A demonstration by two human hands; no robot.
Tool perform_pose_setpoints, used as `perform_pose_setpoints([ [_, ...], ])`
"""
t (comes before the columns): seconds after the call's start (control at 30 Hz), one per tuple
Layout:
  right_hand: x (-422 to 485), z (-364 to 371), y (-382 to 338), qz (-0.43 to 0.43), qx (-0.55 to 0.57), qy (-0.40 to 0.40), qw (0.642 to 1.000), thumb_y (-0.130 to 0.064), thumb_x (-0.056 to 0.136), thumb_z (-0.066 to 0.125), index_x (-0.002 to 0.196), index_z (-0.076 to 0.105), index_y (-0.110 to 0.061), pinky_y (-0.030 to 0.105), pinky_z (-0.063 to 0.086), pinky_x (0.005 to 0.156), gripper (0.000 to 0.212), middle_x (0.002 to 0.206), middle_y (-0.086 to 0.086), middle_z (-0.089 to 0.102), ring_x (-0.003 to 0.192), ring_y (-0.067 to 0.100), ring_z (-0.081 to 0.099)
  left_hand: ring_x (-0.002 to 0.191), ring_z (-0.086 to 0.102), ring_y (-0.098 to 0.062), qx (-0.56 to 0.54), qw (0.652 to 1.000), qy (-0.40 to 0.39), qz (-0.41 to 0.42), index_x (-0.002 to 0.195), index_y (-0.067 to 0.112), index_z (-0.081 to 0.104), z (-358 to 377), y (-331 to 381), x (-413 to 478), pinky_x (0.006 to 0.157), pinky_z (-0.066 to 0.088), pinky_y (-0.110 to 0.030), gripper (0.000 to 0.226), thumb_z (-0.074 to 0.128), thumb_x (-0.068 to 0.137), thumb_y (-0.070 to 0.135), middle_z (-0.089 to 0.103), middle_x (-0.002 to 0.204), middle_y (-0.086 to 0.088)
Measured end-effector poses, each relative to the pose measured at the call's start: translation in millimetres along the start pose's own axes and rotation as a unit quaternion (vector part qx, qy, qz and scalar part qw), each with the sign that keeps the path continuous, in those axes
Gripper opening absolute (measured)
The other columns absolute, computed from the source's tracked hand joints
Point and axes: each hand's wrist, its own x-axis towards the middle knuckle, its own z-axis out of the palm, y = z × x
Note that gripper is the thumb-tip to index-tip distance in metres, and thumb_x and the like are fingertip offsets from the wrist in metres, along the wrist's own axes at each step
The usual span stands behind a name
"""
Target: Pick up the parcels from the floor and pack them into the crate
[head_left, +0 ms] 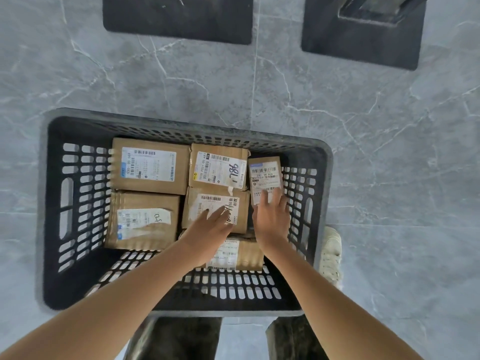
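Observation:
A dark slotted plastic crate (pixel 55 193) stands on the floor in front of me, holding several brown cardboard parcels with white labels. My left hand (pixel 210 227) lies flat, fingers spread, on the middle parcel (pixel 235 202). My right hand (pixel 271 219) rests with spread fingers on the near end of a small narrow parcel (pixel 265 172) standing against the crate's right wall. Two larger parcels fill the left side (pixel 149 165) (pixel 144 219). Another marked "98L" (pixel 219 166) sits at the back. One more parcel (pixel 235 254) lies under my wrists.
The grey marbled tile floor (pixel 389 152) surrounds the crate. Two dark mats or bases lie at the top, one at the middle (pixel 179 19) and one at the right (pixel 363 40). My light shoe (pixel 331 255) stands just right of the crate; my dark trousers show below.

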Motion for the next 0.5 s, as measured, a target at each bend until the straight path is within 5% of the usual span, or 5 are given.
perform_pose_setpoints([
  [0.2,3.3,-14.2,11.6,-0.153,0.131,-0.167,0.965,-0.001,0.092,0.044,0.143,0.029,-0.006,0.038,0.035,0.110,0.054,0.146,0.014,0.033,0.133,0.029,0.036,0.142,0.020,-0.022,-0.081,0.995,0.044,-0.034,0.138,0.015,0.038,3.7,-3.7,-31.2,0.118,0.018,-0.038,0.043,0.044,0.095,0.016,0.034,0.147,-0.003],
  [0.37,31.7,-23.4,-0.8,-0.128,0.086,-0.294,0.943,0.000,0.091,0.037,0.132,0.041,0.000,0.038,0.046,0.093,0.042,0.130,0.020,0.050,0.114,0.031,0.051,0.131,0.037,-0.016,-0.121,0.985,0.103,-0.064,0.133,0.015,0.044,-4.6,-10.3,-42.8,0.114,0.028,-0.033,0.040,0.047,0.093,0.017,0.048,0.134,0.000],
  [0.5,7.0,-26.2,4.4,-0.120,0.027,-0.337,0.933,-0.003,0.091,0.037,0.113,0.055,-0.004,0.033,0.046,0.073,0.028,0.096,0.008,0.057,0.091,0.023,0.056,0.129,0.040,-0.014,-0.133,0.981,0.110,-0.093,0.131,0.016,0.046,-11.0,-8.3,-50.2,0.113,0.031,-0.032,0.038,0.047,0.093,0.017,0.052,0.130,0.001],
])
